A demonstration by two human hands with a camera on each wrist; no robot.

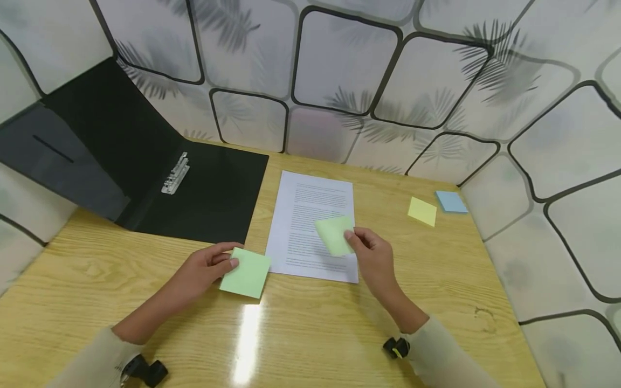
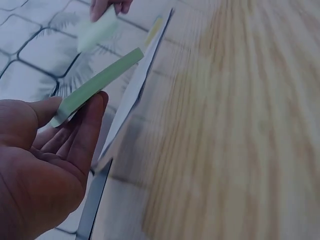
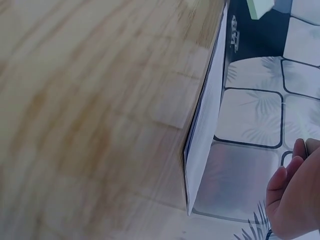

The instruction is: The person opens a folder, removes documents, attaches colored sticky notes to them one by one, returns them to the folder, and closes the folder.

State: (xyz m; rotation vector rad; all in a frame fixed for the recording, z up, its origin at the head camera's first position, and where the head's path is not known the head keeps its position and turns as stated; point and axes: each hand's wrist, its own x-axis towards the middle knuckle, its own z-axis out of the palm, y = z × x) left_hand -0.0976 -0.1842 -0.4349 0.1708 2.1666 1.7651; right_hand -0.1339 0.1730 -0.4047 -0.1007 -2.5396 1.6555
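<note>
My left hand (image 1: 206, 267) pinches a green sticky note pad (image 1: 246, 274) between thumb and fingers, just left of the printed sheet's lower corner. In the left wrist view the pad (image 2: 97, 86) appears edge-on and shows its thickness. My right hand (image 1: 375, 258) pinches a single pale green sticky note (image 1: 333, 235) by its right side, over the lower part of the printed sheet (image 1: 315, 188). The right wrist view shows that hand (image 3: 295, 190) at the right edge, with the note hidden there.
An open black binder (image 1: 208, 188) with a metal clip (image 1: 176, 173) lies at the left, its cover leaning on the patterned wall (image 1: 252, 48). A yellow sticky note pad (image 1: 422, 211) and a blue one (image 1: 451, 202) lie at the back right of the wooden table (image 1: 436, 280).
</note>
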